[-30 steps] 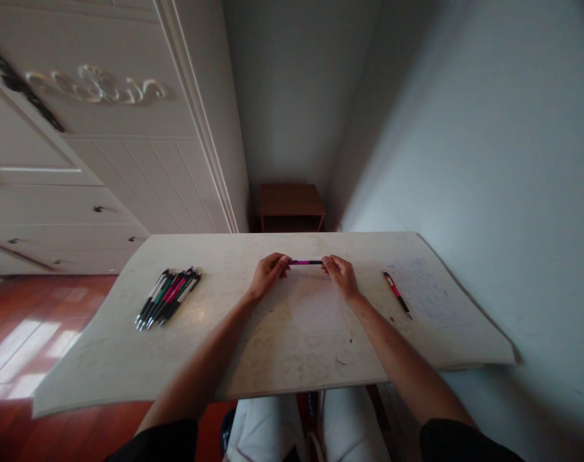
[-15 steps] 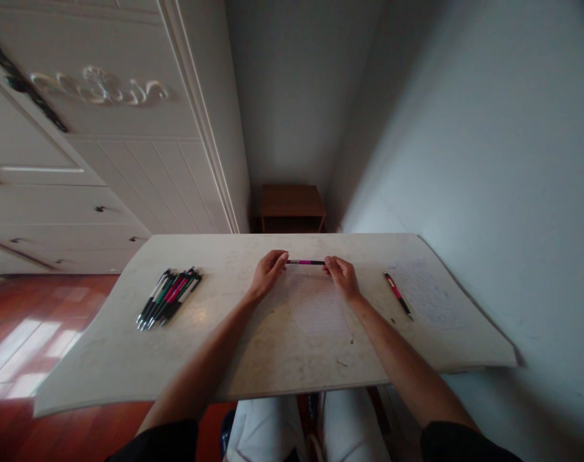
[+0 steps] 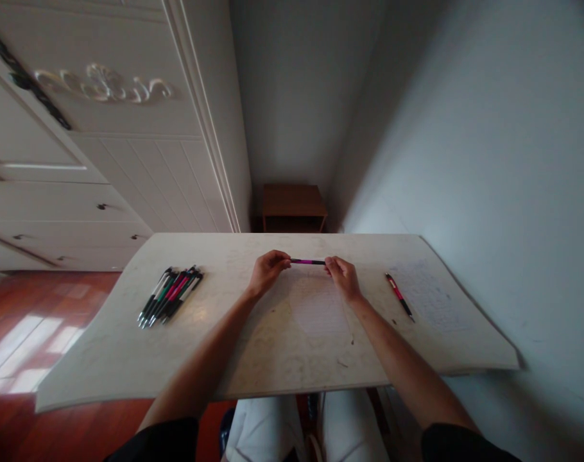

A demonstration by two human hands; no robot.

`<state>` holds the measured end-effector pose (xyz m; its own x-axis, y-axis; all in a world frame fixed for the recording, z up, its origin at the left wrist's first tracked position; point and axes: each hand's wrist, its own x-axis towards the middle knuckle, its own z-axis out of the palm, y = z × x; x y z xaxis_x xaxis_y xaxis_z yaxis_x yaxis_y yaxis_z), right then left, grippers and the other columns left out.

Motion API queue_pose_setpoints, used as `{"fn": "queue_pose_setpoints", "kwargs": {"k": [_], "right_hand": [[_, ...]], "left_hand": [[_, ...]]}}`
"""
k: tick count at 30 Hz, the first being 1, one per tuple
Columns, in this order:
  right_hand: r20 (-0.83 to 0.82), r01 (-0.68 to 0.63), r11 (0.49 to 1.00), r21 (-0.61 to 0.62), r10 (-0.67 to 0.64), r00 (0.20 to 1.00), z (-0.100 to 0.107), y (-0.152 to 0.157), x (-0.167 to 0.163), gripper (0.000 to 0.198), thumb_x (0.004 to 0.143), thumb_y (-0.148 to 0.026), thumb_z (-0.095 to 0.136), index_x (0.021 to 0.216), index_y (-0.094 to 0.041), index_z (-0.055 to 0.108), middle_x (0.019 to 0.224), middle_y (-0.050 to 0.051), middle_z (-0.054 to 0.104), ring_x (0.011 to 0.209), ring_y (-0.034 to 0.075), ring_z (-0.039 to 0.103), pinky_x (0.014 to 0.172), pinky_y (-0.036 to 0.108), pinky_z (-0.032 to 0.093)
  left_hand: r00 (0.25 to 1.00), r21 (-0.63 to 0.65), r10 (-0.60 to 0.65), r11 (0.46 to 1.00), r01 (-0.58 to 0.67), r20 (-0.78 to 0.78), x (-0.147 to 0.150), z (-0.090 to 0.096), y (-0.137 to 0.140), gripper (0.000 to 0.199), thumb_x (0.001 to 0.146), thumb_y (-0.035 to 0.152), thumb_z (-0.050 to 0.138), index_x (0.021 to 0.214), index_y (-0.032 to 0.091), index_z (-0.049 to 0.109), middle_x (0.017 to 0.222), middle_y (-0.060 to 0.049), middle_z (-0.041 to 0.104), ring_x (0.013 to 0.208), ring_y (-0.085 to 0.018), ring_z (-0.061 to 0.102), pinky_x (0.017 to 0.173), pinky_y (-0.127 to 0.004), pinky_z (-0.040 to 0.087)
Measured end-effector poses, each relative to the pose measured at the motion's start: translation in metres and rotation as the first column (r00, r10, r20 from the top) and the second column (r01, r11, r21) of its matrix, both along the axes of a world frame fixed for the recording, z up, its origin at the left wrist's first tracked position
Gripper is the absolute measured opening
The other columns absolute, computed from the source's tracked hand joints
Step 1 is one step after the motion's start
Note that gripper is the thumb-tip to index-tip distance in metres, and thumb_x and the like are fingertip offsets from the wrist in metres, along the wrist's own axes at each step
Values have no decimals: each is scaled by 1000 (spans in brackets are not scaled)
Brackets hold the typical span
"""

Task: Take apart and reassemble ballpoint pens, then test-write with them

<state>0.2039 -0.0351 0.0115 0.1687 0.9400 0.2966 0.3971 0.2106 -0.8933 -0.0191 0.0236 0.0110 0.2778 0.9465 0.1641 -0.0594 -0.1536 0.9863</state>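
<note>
A purple and black pen (image 3: 307, 262) is held level above the far middle of the table. My left hand (image 3: 269, 269) pinches its left end, and my right hand (image 3: 341, 276) pinches the right end, so both hands are closed on it. Below the pen, a sheet with faint lines (image 3: 318, 308) lies flat on the tabletop. To the left rests a bunch of pens (image 3: 171, 296) with white, green, pink and black barrels. A single red and black pen (image 3: 399, 296) lies slanted to the right of my right forearm.
The pale table (image 3: 244, 375) has scribbled writing (image 3: 431, 292) at its right side and small dark bits near the front. A white cabinet (image 3: 142, 173) stands at the left, a grey wall (image 3: 489, 160) at the right. Beyond the table sits a brown wooden stand (image 3: 294, 200).
The fingers of my left hand have shifted slightly at the pen's left end, and more of that end shows. My right hand keeps its hold.
</note>
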Motion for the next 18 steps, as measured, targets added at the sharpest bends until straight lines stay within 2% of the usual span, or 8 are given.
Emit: {"fn": "queue_pose_setpoints", "kwargs": {"k": [4,10,13,18], "right_hand": [[47,31,1000,1,-31,998,2,0,-1,54,88,-65,47,57,-21,48,53,-1,49,52,13,48,53,25,38],[6,18,999,-51,-18,1000,6,-4,-5,58,88,-66,47,51,-21,44,47,-2,42,45,11,40,48,25,34],[-15,6,998,-63,-7,1000,5,-3,-4,60,87,-67,48,49,-21,45,46,-2,43,45,11,42,48,25,34],[-108,28,990,-135,-42,993,-1,2,-1,61,83,-73,47,56,-19,54,52,2,54,48,13,49,48,25,37]], "left_hand": [[999,28,30,999,-29,-18,1,-2,1,24,69,36,75,81,16,70,80,-5,73,76,-17,67,73,-29,53],[999,13,42,999,-42,-3,1,-4,3,21,68,33,75,81,17,72,80,-4,73,75,-18,67,75,-30,53],[999,12,48,999,-48,-7,2,-5,3,20,69,32,74,82,17,72,80,-4,73,75,-18,67,74,-29,53],[997,41,78,996,-77,-11,3,-7,3,17,71,31,71,81,16,71,80,-4,72,76,-18,67,75,-30,52]]}}
